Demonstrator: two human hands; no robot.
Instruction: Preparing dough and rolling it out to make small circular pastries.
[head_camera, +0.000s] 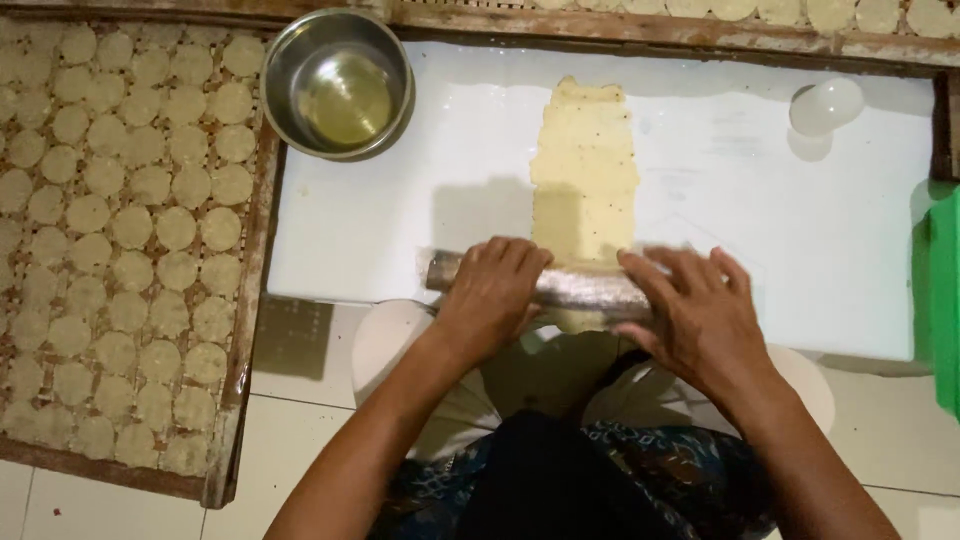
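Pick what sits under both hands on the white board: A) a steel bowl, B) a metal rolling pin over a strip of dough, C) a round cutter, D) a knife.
B: the left hand and right hand both press palm-down on a metal rolling pin lying across the near end of a dough strip on the white board; the steel bowl stands apart at the board's far corner.

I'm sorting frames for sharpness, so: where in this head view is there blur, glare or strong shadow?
Head view: the right hand and the rolling pin under it are smeared by motion, while the left hand is sharper; the white board is bright with soft sheen, a grey shadow lies left of the dough strip, and the metal bowl shows reflections.
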